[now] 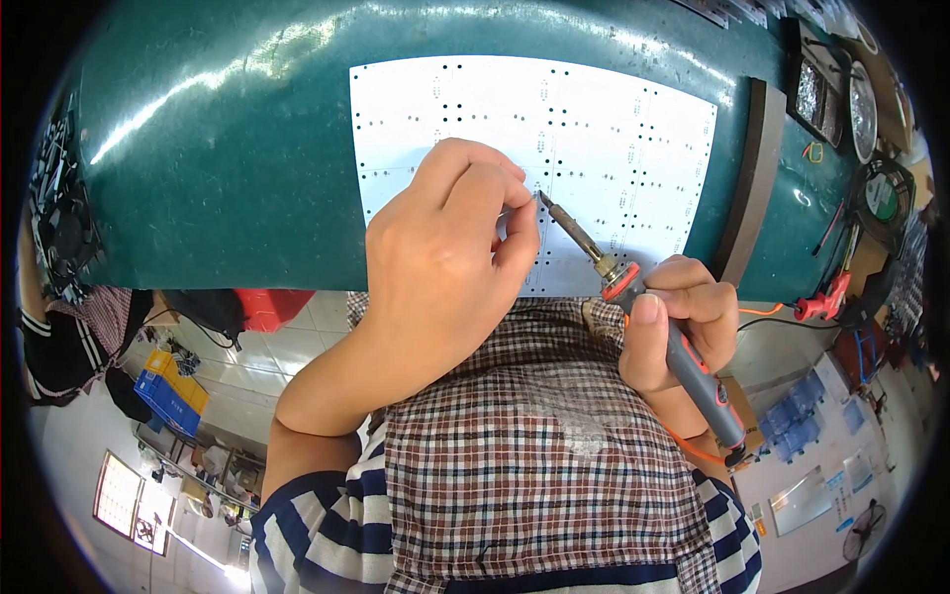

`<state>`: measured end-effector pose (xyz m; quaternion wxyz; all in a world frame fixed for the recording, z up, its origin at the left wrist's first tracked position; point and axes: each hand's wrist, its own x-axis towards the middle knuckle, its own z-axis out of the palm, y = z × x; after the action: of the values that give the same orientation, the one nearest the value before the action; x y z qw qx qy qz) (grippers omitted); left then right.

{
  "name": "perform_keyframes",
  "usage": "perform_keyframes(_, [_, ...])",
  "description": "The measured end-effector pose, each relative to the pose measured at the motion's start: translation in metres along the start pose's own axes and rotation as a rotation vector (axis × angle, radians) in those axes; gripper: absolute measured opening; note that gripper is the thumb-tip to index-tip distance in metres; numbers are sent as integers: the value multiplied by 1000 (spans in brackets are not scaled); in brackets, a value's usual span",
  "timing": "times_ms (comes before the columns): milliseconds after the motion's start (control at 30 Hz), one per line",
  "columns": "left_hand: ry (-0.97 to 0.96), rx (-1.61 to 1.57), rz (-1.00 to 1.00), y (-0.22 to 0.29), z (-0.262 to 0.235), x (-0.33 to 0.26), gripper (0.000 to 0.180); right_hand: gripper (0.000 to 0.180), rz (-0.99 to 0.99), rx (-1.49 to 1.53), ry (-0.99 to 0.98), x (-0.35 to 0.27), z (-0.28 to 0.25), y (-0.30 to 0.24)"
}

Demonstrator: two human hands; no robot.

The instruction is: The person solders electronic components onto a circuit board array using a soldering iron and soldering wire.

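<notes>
A white circuit board panel, dotted with small dark holes and pads, lies on the green bench top. My right hand is closed around the grey and red handle of a soldering iron. The iron slants up to the left, and its dark tip is at a group of pads near the panel's middle. Just left of that tip, my left hand hovers over the panel with thumb and fingers pinched together. What they pinch, if anything, is hidden or too thin to make out.
A dark brown bar lies right of the panel. Beyond it are a black tray, a solder reel and a red clamp-like tool. Dark parts are heaped at the far left. The iron's orange cord hangs by my right arm.
</notes>
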<state>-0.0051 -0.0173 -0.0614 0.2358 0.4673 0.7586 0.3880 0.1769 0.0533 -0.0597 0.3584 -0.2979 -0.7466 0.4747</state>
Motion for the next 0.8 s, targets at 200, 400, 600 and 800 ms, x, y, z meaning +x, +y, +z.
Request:
perform_keyframes(200, [-17,17,15,-1,0,-1,14,22,-7,-5,-13,0,-1,-1])
perform_keyframes(400, [-48,5,-31,2,-2,-2,12,22,-1,-19,-23,0,-1,-2])
perform_keyframes(600, [-70,-76,-128,2,-8,-8,12,22,-26,-12,-2,-2,-1,-1])
perform_keyframes(800, [-74,-21,-25,0,-7,-17,14,21,-38,40,52,-10,-4,-2])
